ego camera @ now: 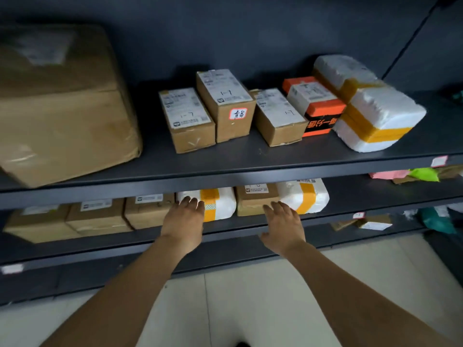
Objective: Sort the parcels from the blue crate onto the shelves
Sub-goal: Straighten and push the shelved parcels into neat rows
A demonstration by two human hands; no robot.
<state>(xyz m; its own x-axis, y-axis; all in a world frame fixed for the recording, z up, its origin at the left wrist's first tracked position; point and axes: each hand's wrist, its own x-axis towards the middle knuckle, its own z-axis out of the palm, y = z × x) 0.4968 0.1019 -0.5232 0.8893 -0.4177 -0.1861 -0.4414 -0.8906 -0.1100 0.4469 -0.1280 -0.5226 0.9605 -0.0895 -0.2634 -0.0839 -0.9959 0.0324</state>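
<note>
head view: left hand (184, 219), fingers straight, touches white foam parcel (221, 204) at its 12 o'clock on lower shelf (350, 196); right hand (283, 224), fingers spread flat, meets brown carton (253, 199) at 11 o'clock.

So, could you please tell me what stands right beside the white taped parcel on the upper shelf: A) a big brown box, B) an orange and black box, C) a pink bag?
B: the orange and black box sits against the white taped parcel on the upper shelf.
</note>
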